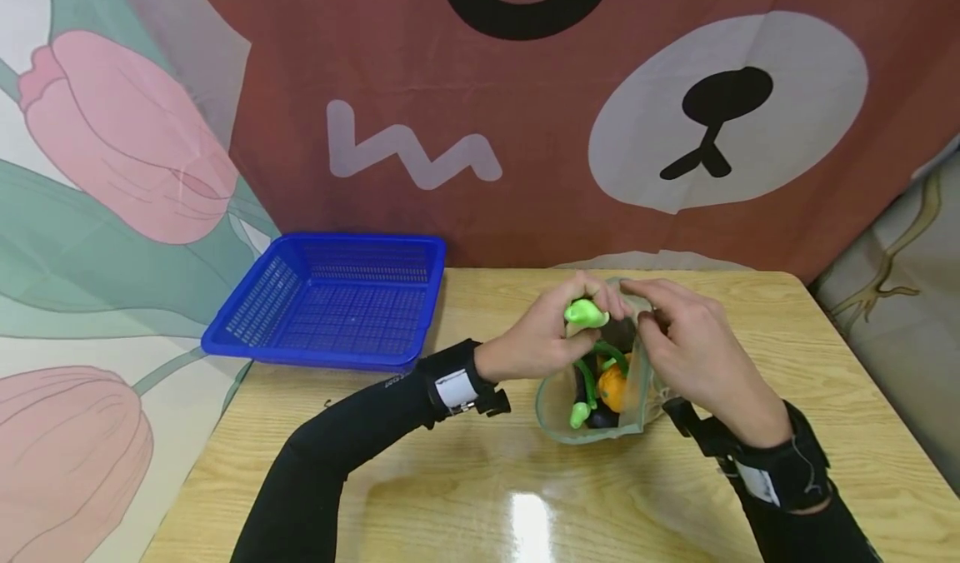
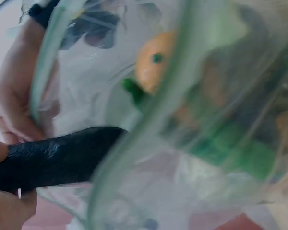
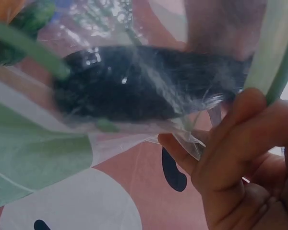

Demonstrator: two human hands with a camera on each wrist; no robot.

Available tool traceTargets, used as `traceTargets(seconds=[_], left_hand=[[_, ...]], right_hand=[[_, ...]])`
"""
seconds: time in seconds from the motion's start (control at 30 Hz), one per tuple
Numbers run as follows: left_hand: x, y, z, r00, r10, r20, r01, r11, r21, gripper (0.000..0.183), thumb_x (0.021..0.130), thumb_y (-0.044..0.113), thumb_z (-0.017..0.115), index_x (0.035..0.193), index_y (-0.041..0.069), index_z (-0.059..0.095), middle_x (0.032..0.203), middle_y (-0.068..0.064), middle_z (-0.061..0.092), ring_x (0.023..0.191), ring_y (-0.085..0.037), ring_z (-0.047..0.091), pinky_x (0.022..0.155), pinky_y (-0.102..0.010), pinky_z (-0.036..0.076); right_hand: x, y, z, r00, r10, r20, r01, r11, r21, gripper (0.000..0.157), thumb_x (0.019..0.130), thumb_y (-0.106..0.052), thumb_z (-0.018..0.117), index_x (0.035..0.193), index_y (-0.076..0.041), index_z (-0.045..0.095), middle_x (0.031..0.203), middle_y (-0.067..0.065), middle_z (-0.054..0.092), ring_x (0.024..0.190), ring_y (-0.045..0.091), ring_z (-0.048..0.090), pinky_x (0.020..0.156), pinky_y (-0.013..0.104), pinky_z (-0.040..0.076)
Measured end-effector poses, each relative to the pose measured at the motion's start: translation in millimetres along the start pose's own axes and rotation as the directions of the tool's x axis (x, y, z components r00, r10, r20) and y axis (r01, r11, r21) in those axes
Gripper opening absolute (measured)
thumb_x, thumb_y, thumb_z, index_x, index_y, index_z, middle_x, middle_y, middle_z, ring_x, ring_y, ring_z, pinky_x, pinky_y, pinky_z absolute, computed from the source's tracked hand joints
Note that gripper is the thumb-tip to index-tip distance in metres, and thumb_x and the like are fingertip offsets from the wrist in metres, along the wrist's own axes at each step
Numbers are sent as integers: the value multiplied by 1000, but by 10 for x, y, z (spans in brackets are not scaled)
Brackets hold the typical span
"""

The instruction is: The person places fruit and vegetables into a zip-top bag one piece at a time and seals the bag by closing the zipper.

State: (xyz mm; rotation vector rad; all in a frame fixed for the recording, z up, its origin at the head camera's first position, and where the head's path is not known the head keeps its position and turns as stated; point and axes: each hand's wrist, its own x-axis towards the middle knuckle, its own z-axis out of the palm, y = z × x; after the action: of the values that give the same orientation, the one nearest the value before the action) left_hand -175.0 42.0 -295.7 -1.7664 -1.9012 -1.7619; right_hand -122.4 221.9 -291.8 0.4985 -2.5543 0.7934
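My left hand [image 1: 536,338] grips an eggplant [image 1: 587,314] with a bright green cap. Its dark body [image 2: 62,158] reaches into the mouth of a clear plastic bag [image 1: 553,420] with pale green edging. On the bag's right side, my right hand [image 1: 705,359] pinches the edging between thumb and fingers. Inside the bag lie an orange pumpkin-like toy [image 1: 612,390], a curved green piece [image 1: 611,353] and another dark vegetable with a green tip [image 1: 580,415]. Through the plastic, the right wrist view shows the eggplant's dark body [image 3: 134,86] lying across the bag.
A blue plastic basket [image 1: 420,351] with slotted walls stands at the back left of the wooden table [image 1: 442,488]. Behind the table hangs a brown cloth [image 1: 525,213] with a bear face. A flower-patterned cloth [image 1: 142,146] hangs at the left.
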Motion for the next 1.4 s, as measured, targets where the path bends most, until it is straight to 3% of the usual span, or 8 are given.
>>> traceTargets(seconds=[0.1, 0.23, 0.6, 0.83, 0.93, 1.2, 1.3, 1.4], left_hand=[[-45, -194, 63, 999, -4, 39, -3, 983, 184, 27, 74, -20, 53, 89, 0, 43, 97, -16, 53, 99, -21, 52, 96, -25, 36], [-94, -421, 161, 987, 10, 163, -78, 906, 416, 28, 73, -13, 60, 90, 5, 47, 95, -6, 50, 92, -11, 47, 90, -15, 34], [-78, -479, 262, 940, -145, 309, -114, 720, 684, 29, 73, -10, 62, 91, 12, 52, 93, 3, 49, 90, -8, 44, 81, -13, 34], [-98, -470, 189, 916, -85, 392, -178, 790, 586, 27, 75, -6, 66, 90, 11, 51, 99, 1, 45, 94, -10, 44, 81, -11, 35], [-112, -476, 174, 903, -75, 424, -212, 778, 591, 31, 73, -12, 63, 92, 10, 53, 104, 0, 46, 98, -10, 45, 83, -11, 35], [-68, -482, 164, 811, -220, 543, -358, 548, 756, 30, 95, 4, 45, 121, 18, 52, 126, 0, 46, 113, -9, 42, 90, -18, 34], [-93, -477, 132, 811, -197, 552, -413, 476, 776, 31, 97, 8, 41, 125, 18, 48, 127, -1, 46, 116, -11, 42, 92, -21, 35], [-108, -439, 85, 827, -172, 536, -413, 462, 785, 35, 95, 4, 44, 128, 15, 46, 123, -2, 48, 113, -13, 45, 93, -22, 35]], right_hand=[[-2, 0, 7, 1000, 7, -14, -8, 1000, -5, 36, 84, 3, 49, 118, -2, 59, 102, 9, 60, 52, 11, 41, 44, 24, 35], [-8, 1, 13, 1000, 9, -25, -9, 1000, -4, 35, 84, 2, 49, 117, -1, 59, 102, 9, 60, 51, 11, 41, 43, 24, 35], [-5, -46, -29, 1000, 6, -18, -6, 1000, 1, 36, 85, 2, 49, 119, -1, 58, 101, 9, 59, 55, 13, 44, 46, 24, 38], [-11, -70, -42, 999, -10, -30, 10, 1000, -7, 36, 84, 3, 49, 119, -2, 59, 101, 9, 60, 54, 12, 42, 45, 23, 35], [-9, -71, -33, 999, -17, -38, 16, 1000, -18, 36, 84, 3, 49, 117, -1, 60, 100, 9, 60, 52, 11, 40, 44, 23, 34], [-11, -81, -31, 999, -14, -31, 13, 1000, -23, 34, 84, 2, 51, 117, -1, 60, 103, 11, 60, 57, 13, 46, 48, 25, 38], [-15, -74, -31, 999, -14, -31, 14, 1000, -16, 34, 85, 3, 50, 117, -1, 60, 103, 11, 60, 58, 13, 47, 48, 25, 39], [-18, -65, -31, 999, -13, -36, 13, 1000, -12, 34, 84, 3, 49, 116, -1, 60, 102, 10, 60, 57, 13, 46, 48, 24, 39]])
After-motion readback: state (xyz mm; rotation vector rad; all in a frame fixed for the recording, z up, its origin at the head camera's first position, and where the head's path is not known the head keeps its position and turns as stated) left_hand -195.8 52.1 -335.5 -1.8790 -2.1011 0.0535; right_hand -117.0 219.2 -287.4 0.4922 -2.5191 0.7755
